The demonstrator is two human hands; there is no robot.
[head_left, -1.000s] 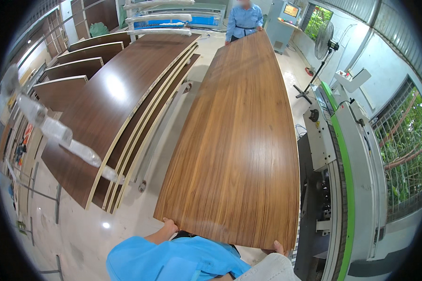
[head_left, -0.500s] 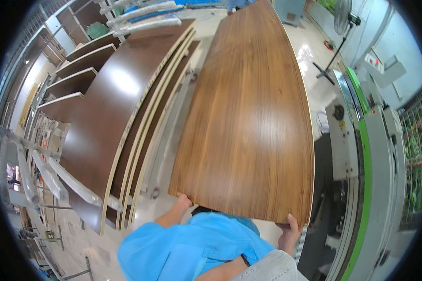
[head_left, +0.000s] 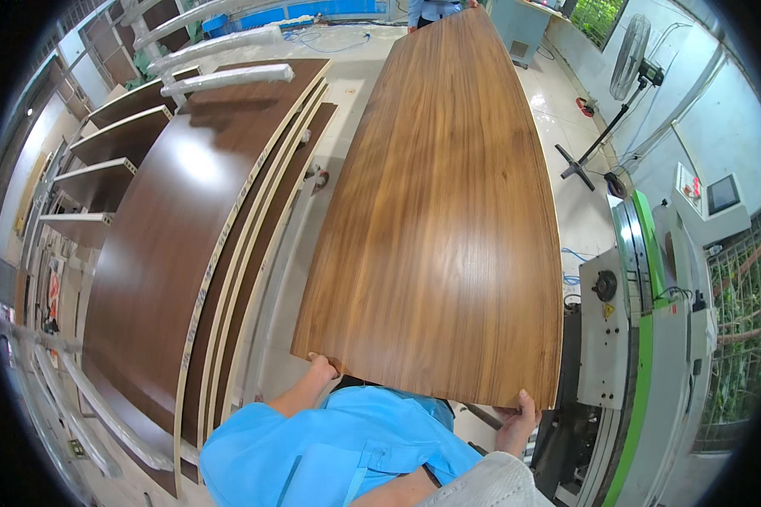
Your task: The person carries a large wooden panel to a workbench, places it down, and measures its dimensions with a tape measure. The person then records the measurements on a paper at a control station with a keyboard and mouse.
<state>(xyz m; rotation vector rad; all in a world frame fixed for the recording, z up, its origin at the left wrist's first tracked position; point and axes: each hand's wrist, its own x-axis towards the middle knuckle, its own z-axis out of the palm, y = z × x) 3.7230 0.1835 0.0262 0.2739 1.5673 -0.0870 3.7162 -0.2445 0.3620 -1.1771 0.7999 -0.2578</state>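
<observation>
Panel [head_left: 435, 228]: in the head view, brown and wood-grained, between the stack of dark boards [head_left: 199, 194] and the green-striped machine [head_left: 672, 380]; a co-worker [head_left: 435, 10] stands at its far end.
Left hand [head_left: 321, 368]: closed on the near edge, by the left corner.
Right hand [head_left: 517, 418]: gripping that edge by the right corner, thumb on top.
Fan [head_left: 631, 57]: standing beyond the machine.

Wood-grain panel [head_left: 440, 228]: long, brown, darker streaks lengthwise, slight sheen, thin pale right edge. Sits face up, hand-held mid-view, long axis running away from camera.
</observation>
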